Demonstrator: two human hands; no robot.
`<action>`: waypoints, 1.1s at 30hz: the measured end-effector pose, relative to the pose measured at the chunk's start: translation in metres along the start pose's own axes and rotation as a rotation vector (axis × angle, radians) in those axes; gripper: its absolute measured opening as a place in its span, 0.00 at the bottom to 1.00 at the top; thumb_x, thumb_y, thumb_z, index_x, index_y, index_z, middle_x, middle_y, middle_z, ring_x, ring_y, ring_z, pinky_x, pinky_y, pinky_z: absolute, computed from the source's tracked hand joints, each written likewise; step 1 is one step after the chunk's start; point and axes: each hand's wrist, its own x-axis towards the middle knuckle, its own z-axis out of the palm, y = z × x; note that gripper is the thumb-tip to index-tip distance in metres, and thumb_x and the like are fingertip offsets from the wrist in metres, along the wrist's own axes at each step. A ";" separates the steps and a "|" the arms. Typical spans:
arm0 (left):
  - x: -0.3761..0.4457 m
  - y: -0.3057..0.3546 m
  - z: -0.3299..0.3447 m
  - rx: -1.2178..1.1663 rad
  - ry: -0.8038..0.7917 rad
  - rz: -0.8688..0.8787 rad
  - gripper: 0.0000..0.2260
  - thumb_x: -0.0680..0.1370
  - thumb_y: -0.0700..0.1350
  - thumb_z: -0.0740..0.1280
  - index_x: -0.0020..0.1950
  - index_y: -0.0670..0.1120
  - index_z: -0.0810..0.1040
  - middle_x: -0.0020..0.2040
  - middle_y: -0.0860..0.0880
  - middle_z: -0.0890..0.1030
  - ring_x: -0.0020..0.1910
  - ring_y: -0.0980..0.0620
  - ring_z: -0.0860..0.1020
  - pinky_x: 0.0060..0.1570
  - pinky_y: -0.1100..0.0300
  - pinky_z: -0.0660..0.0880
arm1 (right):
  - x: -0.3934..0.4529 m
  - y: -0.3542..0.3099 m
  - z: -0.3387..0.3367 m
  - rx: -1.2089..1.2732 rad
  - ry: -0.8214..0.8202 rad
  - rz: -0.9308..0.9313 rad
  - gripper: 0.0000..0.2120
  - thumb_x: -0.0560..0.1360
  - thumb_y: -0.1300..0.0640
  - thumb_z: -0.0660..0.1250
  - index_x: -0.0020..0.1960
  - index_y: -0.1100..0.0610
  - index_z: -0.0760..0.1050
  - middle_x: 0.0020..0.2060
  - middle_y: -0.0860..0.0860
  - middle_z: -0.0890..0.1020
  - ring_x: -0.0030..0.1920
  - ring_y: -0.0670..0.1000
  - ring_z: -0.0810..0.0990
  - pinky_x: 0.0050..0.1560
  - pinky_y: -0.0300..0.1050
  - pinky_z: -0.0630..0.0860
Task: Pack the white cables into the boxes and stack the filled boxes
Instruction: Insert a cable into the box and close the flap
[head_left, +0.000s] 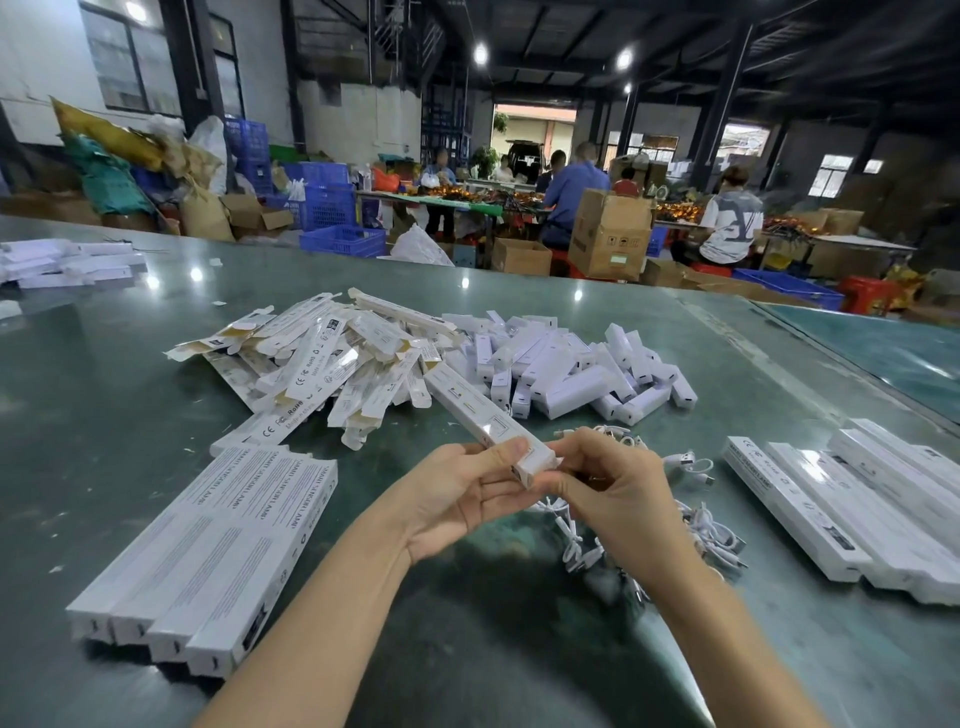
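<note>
Green and glossy, the bench (519, 649) is spread with packing goods in a dim workshop. One long white box (483, 415) is held above it, its long axis running from the near end at the hands up and away to the left, toward the pile of flat unfolded boxes (332, 358). Its near end is gripped by the left hand (457, 499), thumb on top, and pinched at the flap by the fingertips of the right hand (608, 483). White cables (691, 509) are heaped under and beyond the right hand, partly hidden by it. Filled boxes (208, 551) are laid side by side at the left; another row (857, 509) is cut off by the right edge. Small white boxes (571, 364) are piled behind.
</note>
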 end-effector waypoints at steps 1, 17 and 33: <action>0.000 0.000 0.000 0.004 0.003 0.002 0.17 0.71 0.42 0.70 0.57 0.34 0.79 0.54 0.38 0.84 0.47 0.47 0.85 0.44 0.60 0.82 | 0.000 0.001 0.001 -0.005 0.004 0.000 0.08 0.69 0.60 0.76 0.42 0.50 0.79 0.30 0.56 0.79 0.28 0.47 0.69 0.32 0.51 0.70; 0.006 -0.008 0.004 0.176 0.162 0.148 0.30 0.59 0.58 0.75 0.53 0.42 0.77 0.42 0.44 0.86 0.33 0.53 0.83 0.28 0.66 0.75 | 0.001 -0.005 0.005 0.053 0.017 0.035 0.20 0.69 0.63 0.76 0.57 0.47 0.78 0.30 0.50 0.77 0.30 0.43 0.73 0.35 0.35 0.70; 0.014 -0.024 0.022 0.094 0.202 0.246 0.29 0.63 0.60 0.72 0.54 0.40 0.75 0.34 0.47 0.78 0.27 0.55 0.74 0.31 0.64 0.75 | -0.002 0.000 0.022 -0.059 0.199 -0.151 0.11 0.70 0.56 0.74 0.51 0.45 0.83 0.32 0.57 0.78 0.33 0.56 0.73 0.35 0.52 0.72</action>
